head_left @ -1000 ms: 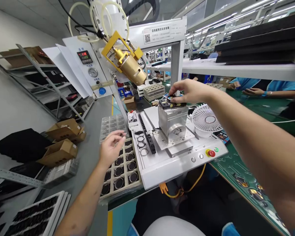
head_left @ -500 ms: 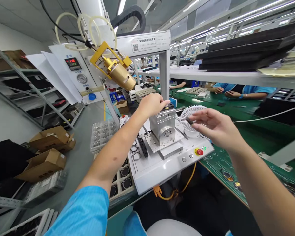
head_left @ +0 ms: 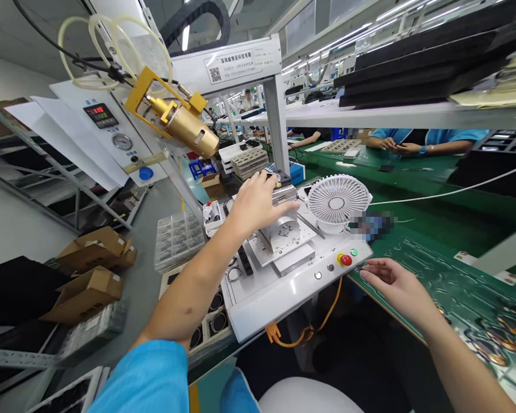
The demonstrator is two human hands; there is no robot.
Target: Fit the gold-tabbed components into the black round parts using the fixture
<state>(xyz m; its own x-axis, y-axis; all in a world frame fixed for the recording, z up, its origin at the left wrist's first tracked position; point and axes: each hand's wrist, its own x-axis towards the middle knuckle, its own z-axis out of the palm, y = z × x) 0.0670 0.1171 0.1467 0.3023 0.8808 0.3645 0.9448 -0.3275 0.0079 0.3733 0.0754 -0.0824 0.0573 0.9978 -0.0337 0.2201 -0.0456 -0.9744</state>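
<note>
My left hand (head_left: 255,203) reaches over the metal fixture block (head_left: 284,229) on the machine bed, its thumb stretched out across the block's upper part and its fingers spread over the top. It holds nothing that I can see. My right hand (head_left: 393,281) is by the machine's front right corner, thumb and forefinger brought together. A small dark piece (head_left: 360,268) shows at those fingertips, too small to name. Beside the hand are the red stop button (head_left: 346,260) and a green-ringed button (head_left: 354,252).
A white fan (head_left: 337,201) stands right of the fixture. The gold-coloured machine head (head_left: 193,129) hangs at the upper left. Clear plastic trays (head_left: 178,241) are left of the machine. Several ring-shaped parts (head_left: 494,344) lie on the green mat. A co-worker's hands (head_left: 395,143) are across the bench.
My right hand has moved down from in front of the fan to the machine's corner. My left hand has flattened and spread over the fixture block. The view has shifted slightly.
</note>
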